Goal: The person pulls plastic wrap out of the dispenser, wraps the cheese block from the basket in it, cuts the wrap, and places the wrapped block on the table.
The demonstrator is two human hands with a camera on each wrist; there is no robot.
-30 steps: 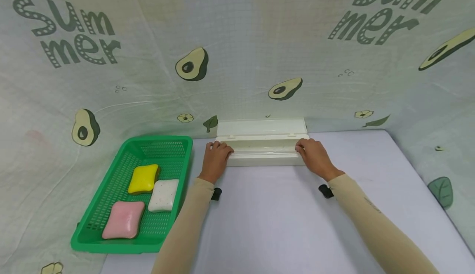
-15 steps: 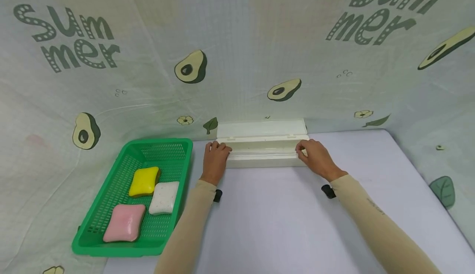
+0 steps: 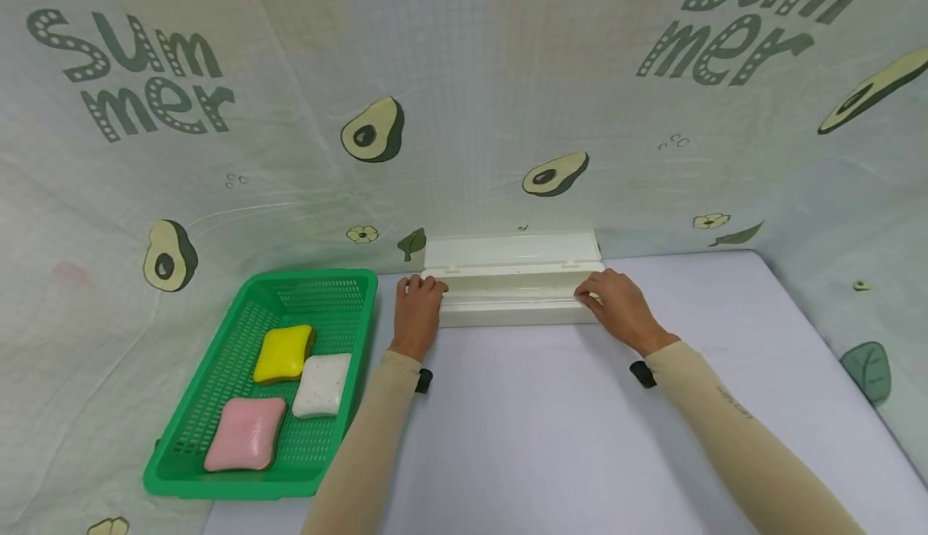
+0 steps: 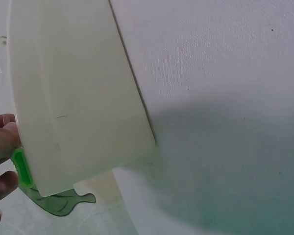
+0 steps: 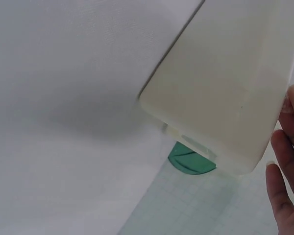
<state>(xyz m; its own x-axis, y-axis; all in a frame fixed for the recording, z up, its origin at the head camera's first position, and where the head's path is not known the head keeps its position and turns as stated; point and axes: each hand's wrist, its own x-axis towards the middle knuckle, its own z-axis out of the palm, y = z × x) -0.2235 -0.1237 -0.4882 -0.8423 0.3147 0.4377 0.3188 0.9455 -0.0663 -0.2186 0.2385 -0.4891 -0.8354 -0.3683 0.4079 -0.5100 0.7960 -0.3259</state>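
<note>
A long white cling film dispenser (image 3: 516, 316) lies at the back of the table, its lid (image 3: 511, 250) raised against the backdrop. My left hand (image 3: 418, 316) is at its left end, fingertips over the front rim. At the right end, my right hand (image 3: 618, 309) has thumb and forefinger together. Between them a thin clear edge of cling film (image 3: 507, 300) stretches along the opening, pinched at both ends; it is hard to see. In the left wrist view a green slider (image 4: 22, 167) sits by the left fingers. The right wrist view shows the dispenser's plain front (image 5: 225, 93).
A green plastic basket (image 3: 366, 317) stands left of the left forearm. In it lie a yellow block (image 3: 283, 354), a white one (image 3: 321, 385) and a pink one (image 3: 245, 433), all pillow-shaped. A printed cloth backdrop (image 3: 464, 116) rises behind the white table (image 3: 536, 430).
My left hand has shifted slightly left along the dispenser's end. The right hand stays at the right end, with small finger movements. The dispenser and basket stay put.
</note>
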